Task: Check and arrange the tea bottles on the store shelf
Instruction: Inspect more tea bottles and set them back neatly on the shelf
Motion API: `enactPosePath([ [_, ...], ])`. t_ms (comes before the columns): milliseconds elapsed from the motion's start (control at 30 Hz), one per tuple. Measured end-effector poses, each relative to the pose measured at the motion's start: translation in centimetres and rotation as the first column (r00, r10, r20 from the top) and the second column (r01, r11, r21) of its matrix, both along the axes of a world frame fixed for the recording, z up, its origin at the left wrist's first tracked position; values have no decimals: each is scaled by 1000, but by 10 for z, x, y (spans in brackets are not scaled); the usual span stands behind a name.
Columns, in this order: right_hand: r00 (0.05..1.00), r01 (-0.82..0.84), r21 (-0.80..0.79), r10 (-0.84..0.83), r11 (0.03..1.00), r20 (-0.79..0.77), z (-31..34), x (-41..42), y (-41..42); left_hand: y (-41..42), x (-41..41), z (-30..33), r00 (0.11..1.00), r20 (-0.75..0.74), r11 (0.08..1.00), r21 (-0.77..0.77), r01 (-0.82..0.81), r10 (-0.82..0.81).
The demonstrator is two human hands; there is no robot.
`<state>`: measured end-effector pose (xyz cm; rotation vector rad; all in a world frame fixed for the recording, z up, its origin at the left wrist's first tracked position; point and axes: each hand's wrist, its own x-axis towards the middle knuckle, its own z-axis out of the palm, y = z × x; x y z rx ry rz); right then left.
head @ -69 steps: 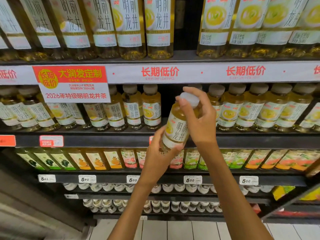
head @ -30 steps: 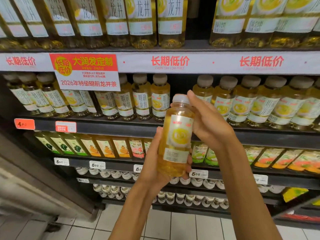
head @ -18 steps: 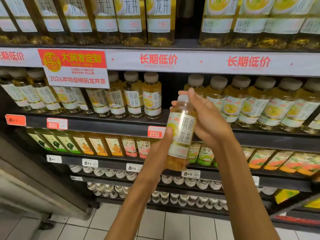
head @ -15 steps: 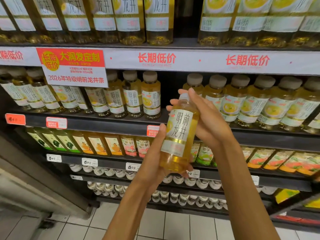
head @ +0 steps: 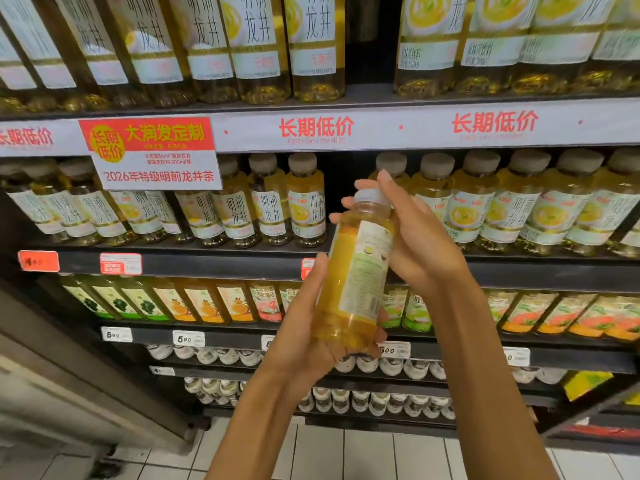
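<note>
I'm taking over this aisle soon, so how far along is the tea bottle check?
Mostly done, it seems: the middle shelf rows stand upright, labels facing out. In hand: one tea bottle, its fine-print side toward the camera, left hand gripping the base, right hand around the neck. Left: returning it, probably to the dark gap between the two rows. Other shelves' status I cannot tell.

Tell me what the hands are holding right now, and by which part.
One tea bottle, held in both hands: the left hand cups its base and lower side, the right hand grips its upper part just under the cap.
</note>
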<state>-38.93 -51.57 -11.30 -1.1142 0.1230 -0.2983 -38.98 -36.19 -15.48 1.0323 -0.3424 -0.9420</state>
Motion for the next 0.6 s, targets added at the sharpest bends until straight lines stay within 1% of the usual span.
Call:
enactPosePath([
  [33,1000,-30,51,30,998,4,1,1,2,3,0,1,991,-115,995,-88,52,-62],
  [100,996,-81,172,85,982,-16,-2,4,8,6,-1,3,956,-235,969,-216,124,-175],
  [167,987,-104,306,137,946,-87,-8,4,15,10,-2,9,913,-280,919,-342,196,-298],
  [200,978,-107,373,166,921,-128,-12,4,18,12,-2,14,902,-278,904,-368,218,-331],
  [267,959,-135,456,231,880,-163,-20,1,24,16,-1,18,902,-262,907,-344,245,-343],
  [333,948,-154,494,269,856,-172,-25,1,28,19,2,14,896,-264,909,-317,270,-358],
  [400,945,-120,508,254,853,-203,-23,5,31,22,5,11,889,-271,908,-310,282,-368],
  [500,950,-78,442,201,894,-239,-17,12,33,27,9,9,890,-257,902,-320,288,-376],
  [600,960,-87,415,187,905,-207,-15,16,35,33,16,9,909,-225,907,-322,270,-351],
])
